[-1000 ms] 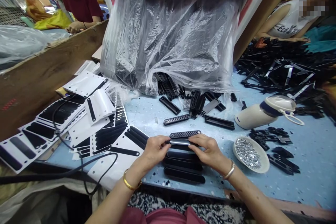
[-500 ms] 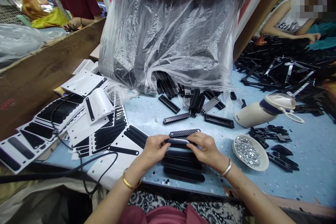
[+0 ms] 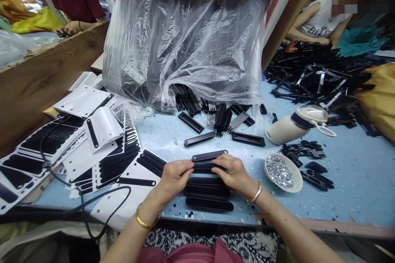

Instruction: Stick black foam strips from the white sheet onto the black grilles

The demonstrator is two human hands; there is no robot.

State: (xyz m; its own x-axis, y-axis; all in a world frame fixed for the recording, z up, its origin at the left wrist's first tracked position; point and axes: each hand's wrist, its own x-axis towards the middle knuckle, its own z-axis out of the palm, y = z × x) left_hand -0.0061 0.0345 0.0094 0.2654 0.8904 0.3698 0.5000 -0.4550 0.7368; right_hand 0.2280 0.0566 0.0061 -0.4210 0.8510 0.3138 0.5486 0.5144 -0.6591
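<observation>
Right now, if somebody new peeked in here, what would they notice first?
Probably the big crinkly plastic bag at the back of the blue table, with black parts spilling out of its front. Next might be the bowl full of tiny shiny metal pieces, on the right beside a tipped-over white bottle. In the middle, the left hand and right hand pinch a dark strip.
</observation>
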